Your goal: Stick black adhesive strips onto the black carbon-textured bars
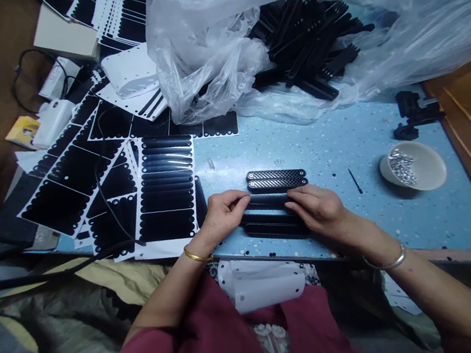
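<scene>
My left hand (224,213) and my right hand (321,208) pinch the two ends of a thin black strip (268,200), stretched level between them. It looks like one of the black stickers from the sticker sheet (166,187) lying to the left. Just beyond it, two black bars with a textured, diamond-like top (276,179) lie side by side on the blue table. Nearer to me sit smooth black bars (273,227), partly covered by my right hand. Whether the strip touches anything beneath it, I cannot tell.
A large clear plastic bag (207,55) at the back holds many black plastic parts (307,40). On the right stand a white bowl (428,167) of small metal pieces and a black clamp-like object (415,109). A thin black pin (355,181) lies nearby. A cable (107,200) crosses the sheets.
</scene>
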`<state>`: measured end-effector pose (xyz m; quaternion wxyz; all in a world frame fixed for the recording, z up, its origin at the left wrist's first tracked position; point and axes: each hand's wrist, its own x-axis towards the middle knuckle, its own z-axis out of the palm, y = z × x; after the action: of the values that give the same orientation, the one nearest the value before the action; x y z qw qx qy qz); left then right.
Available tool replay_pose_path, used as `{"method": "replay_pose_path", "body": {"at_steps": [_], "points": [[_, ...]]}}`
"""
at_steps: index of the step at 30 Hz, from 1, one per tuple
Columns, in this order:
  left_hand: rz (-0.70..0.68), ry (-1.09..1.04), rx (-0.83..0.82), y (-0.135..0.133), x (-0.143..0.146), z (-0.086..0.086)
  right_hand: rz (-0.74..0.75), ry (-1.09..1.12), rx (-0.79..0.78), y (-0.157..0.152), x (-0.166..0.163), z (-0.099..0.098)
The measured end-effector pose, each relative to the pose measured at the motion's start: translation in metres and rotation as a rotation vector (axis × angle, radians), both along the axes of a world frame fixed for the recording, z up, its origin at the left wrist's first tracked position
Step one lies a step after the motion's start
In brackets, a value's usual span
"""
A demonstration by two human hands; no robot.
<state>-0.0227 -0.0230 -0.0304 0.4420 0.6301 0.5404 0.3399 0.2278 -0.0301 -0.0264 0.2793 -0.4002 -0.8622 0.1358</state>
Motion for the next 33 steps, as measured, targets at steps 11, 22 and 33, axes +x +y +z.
{"method": "replay_pose_path", "body": {"at_steps": [11, 22, 33], "points": [[0.054, 0.0, 0.046, 0.002, 0.006, -0.002, -0.005, 0.051, -0.007, 0.0, 0.001, -0.003], [0.049, -0.006, 0.062, 0.004, 0.006, -0.005, -0.071, 0.127, -0.143, -0.002, 0.004, -0.007], [0.036, -0.007, 0.062, 0.004, 0.006, -0.004, -0.063, 0.133, -0.092, -0.004, 0.008, -0.011]]}}
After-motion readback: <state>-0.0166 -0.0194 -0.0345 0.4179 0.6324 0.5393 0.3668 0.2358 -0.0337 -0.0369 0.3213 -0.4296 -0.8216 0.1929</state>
